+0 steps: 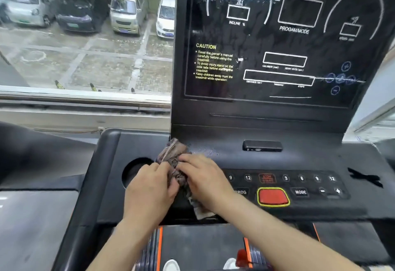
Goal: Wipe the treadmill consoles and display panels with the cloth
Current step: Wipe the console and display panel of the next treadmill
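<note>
A dark, crumpled brownish cloth [174, 153] lies on the left part of the black treadmill console [299, 159]. Both hands grip it: my left hand [150, 189] holds its left side and my right hand [205, 181] its right side, above the button row. A pale end of the cloth hangs down below my right hand. The upright black display panel [277, 46] rises behind, with white outlines, yellow caution text and wet streaks near its top. Droplets sit on the console just right of the cloth.
A round cup holder [133, 169] opens left of my left hand. A red stop button [272, 197] and a MODE key [300, 192] sit to the right. A small black slot block [262, 145] sits mid-console. A window [85, 35] shows parked cars.
</note>
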The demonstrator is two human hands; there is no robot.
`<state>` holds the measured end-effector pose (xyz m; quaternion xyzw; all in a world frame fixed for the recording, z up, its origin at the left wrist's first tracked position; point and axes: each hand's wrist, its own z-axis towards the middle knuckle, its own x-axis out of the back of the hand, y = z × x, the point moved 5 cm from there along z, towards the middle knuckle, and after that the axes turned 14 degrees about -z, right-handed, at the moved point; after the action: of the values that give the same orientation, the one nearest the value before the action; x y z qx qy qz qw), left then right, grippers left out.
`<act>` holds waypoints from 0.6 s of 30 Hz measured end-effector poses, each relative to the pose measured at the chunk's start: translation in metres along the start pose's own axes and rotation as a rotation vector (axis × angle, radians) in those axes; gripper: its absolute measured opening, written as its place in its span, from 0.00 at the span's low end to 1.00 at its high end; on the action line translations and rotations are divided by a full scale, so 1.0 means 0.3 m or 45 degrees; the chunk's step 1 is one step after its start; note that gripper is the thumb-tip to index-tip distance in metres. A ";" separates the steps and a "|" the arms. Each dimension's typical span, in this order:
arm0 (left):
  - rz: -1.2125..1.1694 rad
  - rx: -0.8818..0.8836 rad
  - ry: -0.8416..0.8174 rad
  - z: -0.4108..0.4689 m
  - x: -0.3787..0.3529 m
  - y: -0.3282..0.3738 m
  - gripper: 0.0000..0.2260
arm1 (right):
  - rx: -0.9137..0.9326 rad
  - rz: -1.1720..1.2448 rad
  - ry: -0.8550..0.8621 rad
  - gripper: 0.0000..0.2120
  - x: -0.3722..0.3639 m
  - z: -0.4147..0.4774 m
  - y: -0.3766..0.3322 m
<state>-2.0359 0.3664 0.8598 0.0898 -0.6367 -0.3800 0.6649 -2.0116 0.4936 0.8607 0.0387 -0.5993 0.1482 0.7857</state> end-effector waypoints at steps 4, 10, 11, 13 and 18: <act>-0.153 -0.048 0.094 0.057 0.009 0.076 0.13 | -0.012 -0.034 0.179 0.15 0.116 0.028 0.111; -0.239 -0.144 0.032 0.201 -0.119 0.230 0.11 | -0.050 -0.354 0.220 0.12 0.144 -0.006 0.303; -0.235 -0.183 -0.004 0.206 -0.153 0.262 0.12 | -0.078 -0.374 0.201 0.12 0.151 -0.035 0.330; -0.204 -0.261 -0.069 0.211 -0.223 0.337 0.15 | -0.162 -0.393 0.188 0.13 0.184 -0.103 0.404; -0.333 -0.332 -0.237 0.246 -0.351 0.582 0.16 | -0.534 -0.409 0.184 0.10 0.319 -0.244 0.627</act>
<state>-2.0247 0.5800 0.8960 0.0494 -0.6236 -0.5490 0.5543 -1.9731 0.7081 0.9097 -0.0408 -0.5454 -0.1031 0.8308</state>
